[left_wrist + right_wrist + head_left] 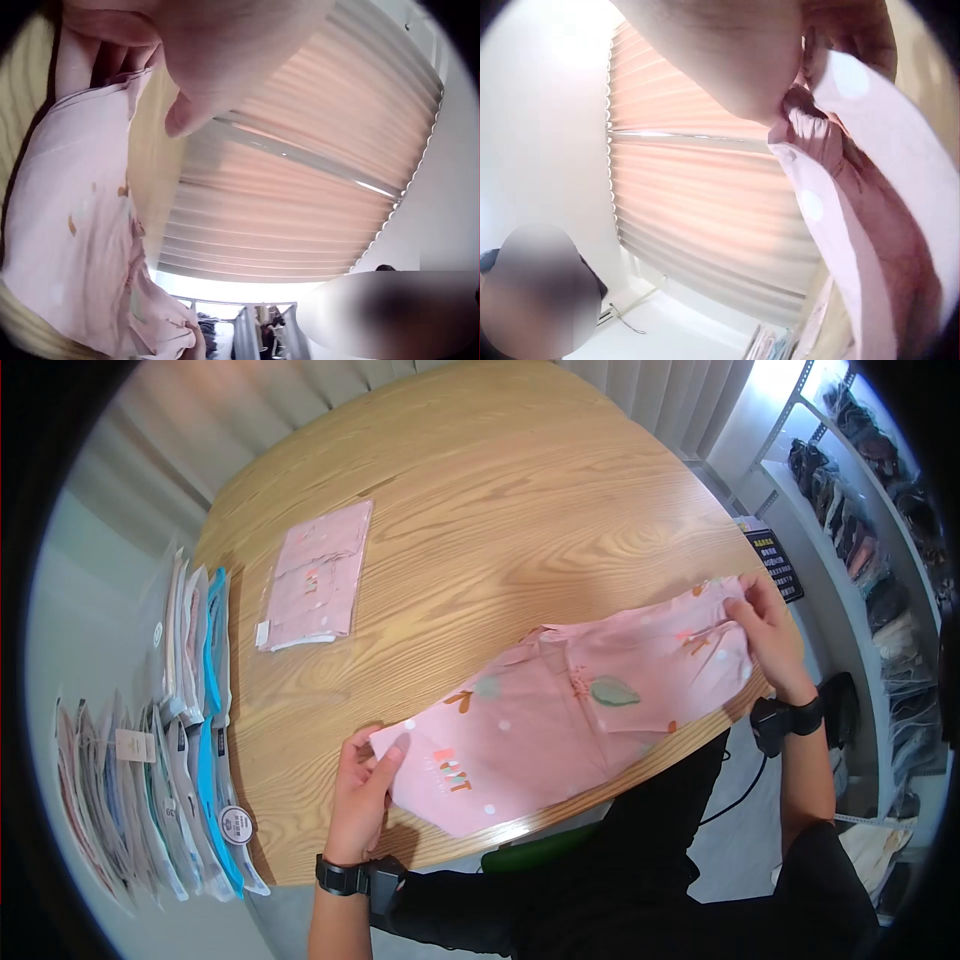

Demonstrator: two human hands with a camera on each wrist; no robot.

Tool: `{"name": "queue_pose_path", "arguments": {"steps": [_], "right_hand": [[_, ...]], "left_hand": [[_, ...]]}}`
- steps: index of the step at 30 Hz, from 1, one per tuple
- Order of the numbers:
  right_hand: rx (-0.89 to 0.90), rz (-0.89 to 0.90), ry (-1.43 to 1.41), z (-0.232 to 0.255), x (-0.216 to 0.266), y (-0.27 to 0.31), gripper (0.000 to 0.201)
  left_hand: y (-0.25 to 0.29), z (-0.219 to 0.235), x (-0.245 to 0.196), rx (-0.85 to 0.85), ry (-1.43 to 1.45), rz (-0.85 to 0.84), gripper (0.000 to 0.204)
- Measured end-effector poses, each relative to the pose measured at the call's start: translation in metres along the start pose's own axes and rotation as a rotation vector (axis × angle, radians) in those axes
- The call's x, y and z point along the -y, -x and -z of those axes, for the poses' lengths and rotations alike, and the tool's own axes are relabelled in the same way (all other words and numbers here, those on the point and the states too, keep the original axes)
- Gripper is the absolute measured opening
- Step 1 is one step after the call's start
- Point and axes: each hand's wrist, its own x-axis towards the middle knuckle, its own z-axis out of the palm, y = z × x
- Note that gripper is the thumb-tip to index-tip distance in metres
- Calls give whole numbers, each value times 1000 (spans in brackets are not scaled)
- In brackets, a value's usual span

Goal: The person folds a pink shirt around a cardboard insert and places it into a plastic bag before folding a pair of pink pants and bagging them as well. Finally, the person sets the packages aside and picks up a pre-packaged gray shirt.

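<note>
A pink printed cloth garment (530, 720) is stretched between both hands at the table's near edge, patterned with white dots, leaves and colourful letters. My left hand (362, 790) holds its left corner, thumb on top and fingers under the cloth. At the far right end, my right hand (772, 632) grips the other edge, its thumb over the fabric. The right wrist view shows the garment (885, 217) parted into two layers below the right hand (780, 52). In the left wrist view, the cloth (75, 195) hangs from the left hand's (187, 45) fingers.
A pink folded item in a clear bag (318, 575) lies on the wooden table (480, 490), back left. Upright packaged textiles (150, 790) line the left side. Shelves with bagged goods (850, 550) stand to the right, with a dark sign (778, 565) near the table's edge.
</note>
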Motion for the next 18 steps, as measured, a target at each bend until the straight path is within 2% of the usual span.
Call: {"name": "queue_pose_path", "arguments": {"steps": [1, 3, 7, 8, 10, 12, 13, 15, 18], "right_hand": [[5, 3, 5, 0, 7, -2, 13], [-28, 224, -221, -2, 19, -5, 17], [12, 235, -281, -38, 82, 15, 27], [-4, 281, -181, -50, 86, 14, 31], [129, 322, -4, -78, 110, 24, 36], [346, 229, -16, -112, 139, 41, 41], [351, 229, -12, -126, 141, 47, 41], [483, 286, 22, -148, 141, 55, 40], [461, 272, 132, -147, 135, 52, 36]], "left_hand": [[8, -3, -5, -3, 7, 0, 36], [22, -9, -11, 98, 262, -63, 44], [30, -4, 7, 177, 444, -77, 56], [31, -4, 13, 200, 479, -90, 54], [36, -5, 19, 221, 518, -98, 53], [39, -5, 18, 270, 639, -115, 56], [40, -6, 20, 267, 644, -115, 56], [41, -8, 25, 257, 671, -183, 56], [45, -10, 24, 256, 637, -187, 58]]}}
